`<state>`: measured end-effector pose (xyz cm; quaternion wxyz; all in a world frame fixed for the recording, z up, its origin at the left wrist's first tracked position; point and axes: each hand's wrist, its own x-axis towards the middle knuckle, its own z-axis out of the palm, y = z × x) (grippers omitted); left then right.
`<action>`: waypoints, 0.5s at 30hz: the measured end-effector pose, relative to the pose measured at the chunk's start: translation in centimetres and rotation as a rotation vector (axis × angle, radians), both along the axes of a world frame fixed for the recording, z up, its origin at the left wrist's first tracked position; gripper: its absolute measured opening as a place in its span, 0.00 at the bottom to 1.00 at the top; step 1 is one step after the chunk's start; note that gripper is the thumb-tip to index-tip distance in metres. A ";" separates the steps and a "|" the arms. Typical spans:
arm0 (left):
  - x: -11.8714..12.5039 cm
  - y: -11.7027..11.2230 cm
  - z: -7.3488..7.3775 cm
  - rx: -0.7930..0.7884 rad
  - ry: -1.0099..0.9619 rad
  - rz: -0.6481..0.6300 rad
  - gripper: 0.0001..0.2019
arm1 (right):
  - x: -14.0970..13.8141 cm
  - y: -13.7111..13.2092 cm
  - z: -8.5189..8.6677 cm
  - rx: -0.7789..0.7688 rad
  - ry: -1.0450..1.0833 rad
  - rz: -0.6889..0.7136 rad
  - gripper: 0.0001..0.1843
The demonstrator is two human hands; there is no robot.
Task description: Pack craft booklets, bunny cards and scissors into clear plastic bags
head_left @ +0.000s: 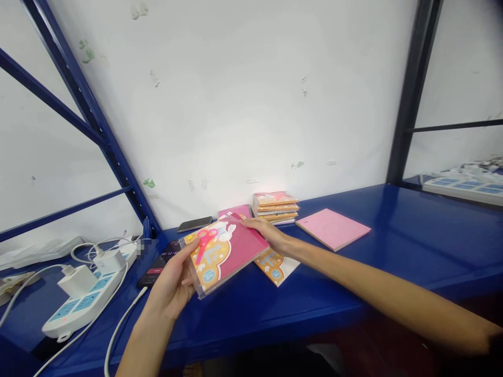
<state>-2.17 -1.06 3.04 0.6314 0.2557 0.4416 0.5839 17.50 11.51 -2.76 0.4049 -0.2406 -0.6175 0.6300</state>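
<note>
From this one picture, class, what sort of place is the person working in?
Probably a storeroom or packing station: blue steel racking against a bare wall, a stack of packaged booklets on its shelf, and a power strip with chargers.

Pack (223, 251): over shelf (393, 235), held between left hand (173, 288) and right hand (267, 233).
Stack (275, 206): behind pack, at wall.
Pad (333, 228): right of stack.
Power strip (84, 301): far left.
</note>
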 end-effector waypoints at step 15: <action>-1.5 -0.3 0.1 0.117 0.078 -0.008 0.14 | 2.5 2.1 0.7 -0.220 0.041 -0.094 0.07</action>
